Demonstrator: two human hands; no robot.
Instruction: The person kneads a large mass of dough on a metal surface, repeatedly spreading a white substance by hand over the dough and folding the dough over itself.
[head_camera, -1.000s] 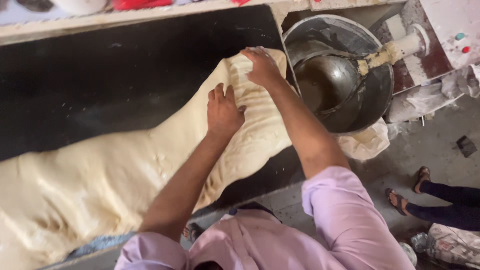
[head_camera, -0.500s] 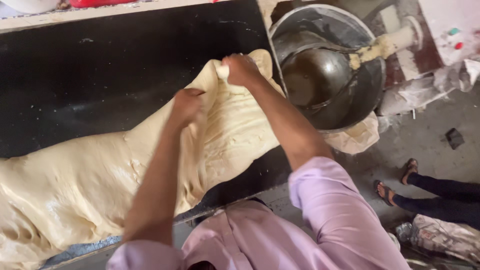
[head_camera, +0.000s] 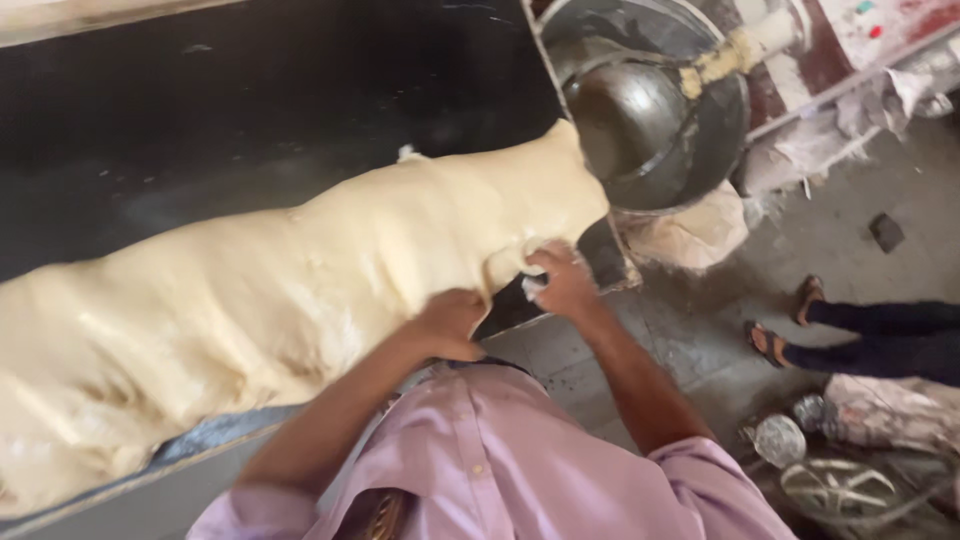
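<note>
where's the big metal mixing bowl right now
In the head view the round grey metal mixing bowl sits at the upper right, just past the right end of the long pale dough mass on the black worktable.

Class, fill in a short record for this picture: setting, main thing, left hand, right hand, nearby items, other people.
Setting: black worktop beside a grey floor
Main thing: big pale dough lying along the worktop
Left hand: gripping the dough's near edge
Right hand: gripping the dough's end at the worktop's corner
Nearby items: metal mixer bowl with a dough-smeared arm just beyond the dough's end
Other people: sandalled feet on the floor to the right
</note>
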